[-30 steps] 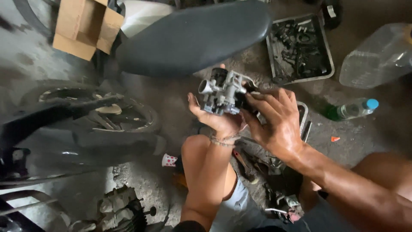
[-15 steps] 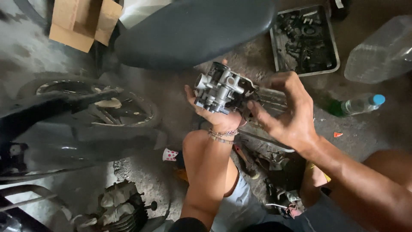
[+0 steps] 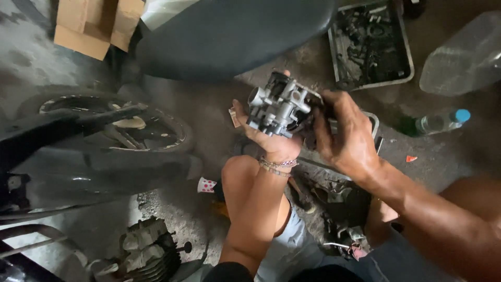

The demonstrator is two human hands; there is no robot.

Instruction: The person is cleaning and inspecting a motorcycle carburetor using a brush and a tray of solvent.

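Motorcycle seat: broad, dark and padded, across the top middle of the frame, above the hands.
Wheel: lies at the left of the frame, a dark body panel over its lower part.
Floor: grimy concrete, strewn with parts and dirt.
Clear plastic jug: upper right corner, lying on its side.
Parts tray: shallow metal tray, upper right, full of small black greasy pieces.
Cardboard box: upper left corner, flaps open.
Engine cylinder: finned, bottom left of centre, on the floor.
Carburettor: centre of the frame, held in the air between both hands, just below the seat. Cast grey metal with bosses, ports and a round throat facing left.
Handling: by its look it is stiff, dense and heavy for its size; probably oily, so prone to slip. Thin spigots and any linkage look like the parts most easily bent or cracked.
Where to hold: likely best around the solid body casting, palm beneath, not by the protruding nipples.
Left hand: palm up beneath the carburettor, fingers curled partway round its left side, cradling it; bracelets at the wrist.
Right hand: closed against the carburettor's right side, fingers wrapped over its far face; what the fingertips touch is hidden.
Bottle: small, blue cap, right of the hands, on its side.
Paper cup: white with red spots, on the floor, lower centre left.
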